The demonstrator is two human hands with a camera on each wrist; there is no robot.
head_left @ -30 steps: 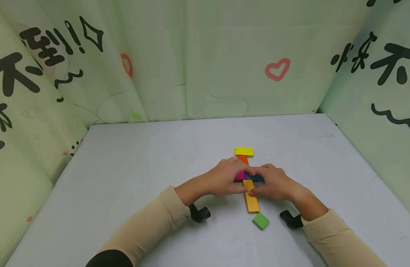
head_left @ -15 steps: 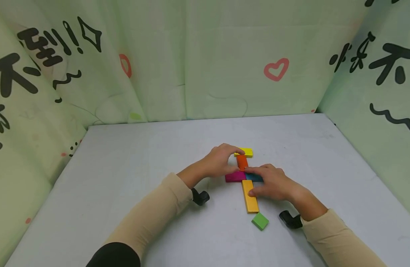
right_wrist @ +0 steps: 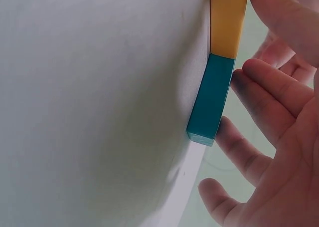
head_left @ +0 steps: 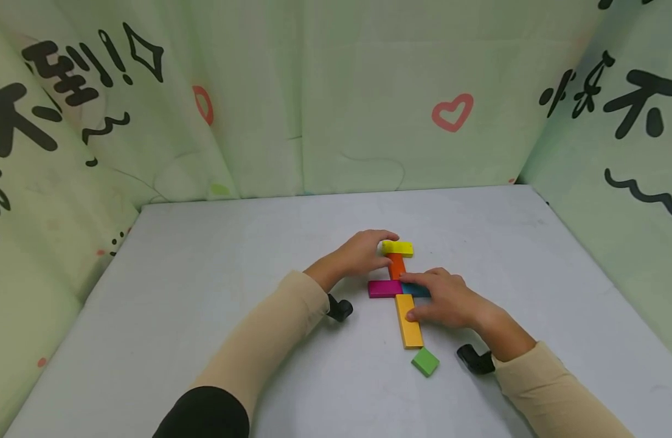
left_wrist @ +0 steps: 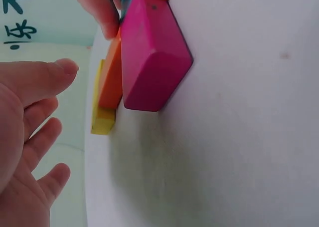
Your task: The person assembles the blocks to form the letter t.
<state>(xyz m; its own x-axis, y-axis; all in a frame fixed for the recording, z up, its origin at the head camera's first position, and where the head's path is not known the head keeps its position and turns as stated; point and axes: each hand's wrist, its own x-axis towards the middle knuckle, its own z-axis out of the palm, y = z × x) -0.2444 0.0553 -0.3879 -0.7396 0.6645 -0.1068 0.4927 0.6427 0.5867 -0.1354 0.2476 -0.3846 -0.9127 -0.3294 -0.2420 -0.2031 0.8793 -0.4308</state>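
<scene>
Wooden blocks lie in a figure on the white table. A yellow block tops an orange block; below are a magenta block and a blue block, then a long amber block and a green block set cornerwise. My left hand hovers around the left end of the yellow block, index finger behind it, thumb over the orange one. With fingers spread over the blue block, my right hand has its thumb at the amber block and index fingertip where orange meets blue.
Pale green curtains with dark lettering and red hearts enclose the table's back and sides. A black wrist mount sits under the left wrist, another mount under the right.
My left hand has moved away from the magenta block, up toward the far yellow block, uncovering the magenta and orange blocks. My right hand stays nearly still.
</scene>
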